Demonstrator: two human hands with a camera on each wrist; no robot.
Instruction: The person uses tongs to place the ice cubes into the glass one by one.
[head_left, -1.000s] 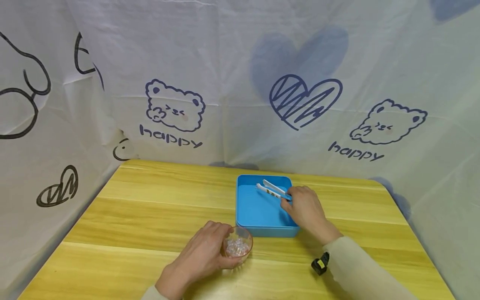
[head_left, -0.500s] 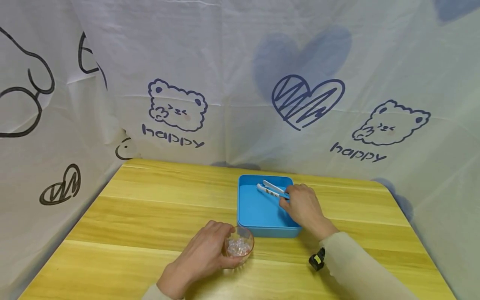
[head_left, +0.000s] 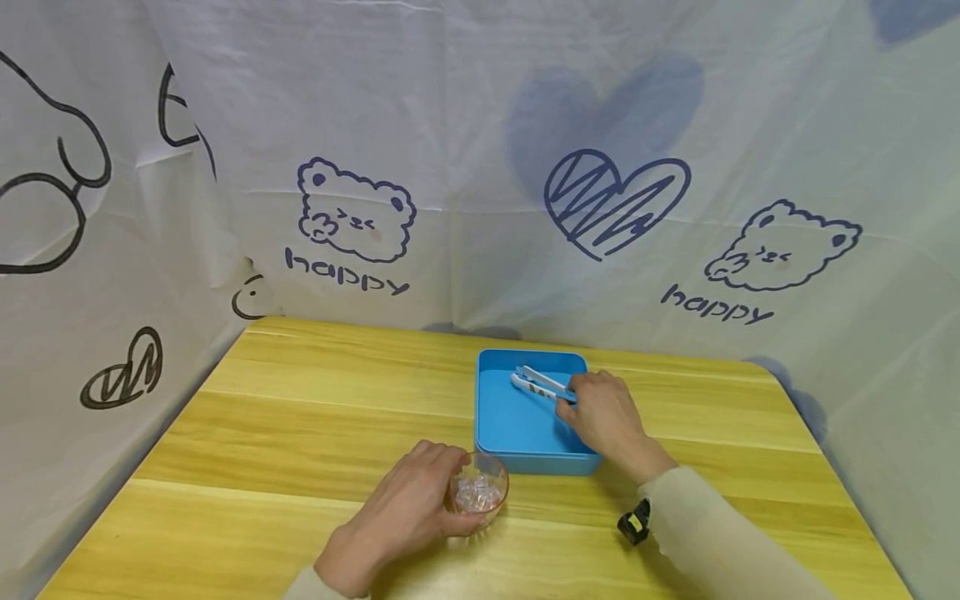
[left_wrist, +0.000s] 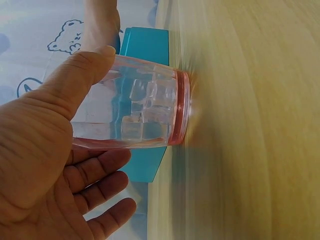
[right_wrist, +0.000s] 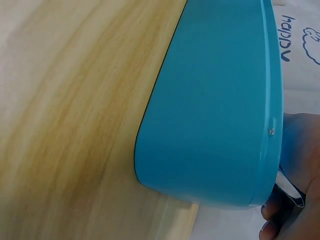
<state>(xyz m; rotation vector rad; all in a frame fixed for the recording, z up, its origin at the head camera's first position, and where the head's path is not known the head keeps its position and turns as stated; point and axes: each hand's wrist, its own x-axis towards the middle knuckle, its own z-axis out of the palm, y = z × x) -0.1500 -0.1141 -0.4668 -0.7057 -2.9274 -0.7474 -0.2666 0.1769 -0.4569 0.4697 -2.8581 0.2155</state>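
Observation:
My left hand (head_left: 405, 504) holds a clear tumbler with a pink rim and base (left_wrist: 102, 112) standing on the table, thumb on the near side. Several clear cubes (left_wrist: 148, 102) lie in its bottom. My right hand (head_left: 606, 414) reaches over the right side of a blue open box (head_left: 536, 464), pinching small white-and-blue tongs (head_left: 542, 390). The tongs' patterned arms point left above the box floor, and a small clear piece shows at their tips. In the right wrist view the box wall (right_wrist: 215, 100) hides the tongs' tips.
The wood-patterned table (head_left: 315, 417) runs back to a white cloth (head_left: 465, 125) printed with bears and hearts. More cloth hangs at the left and right. A black strap with a yellow mark (head_left: 634, 523) sits by the right sleeve.
The tongs' tips have shifted slightly down toward the box floor, and their arms stand a little differently. My left hand and the tumbler stay in place.

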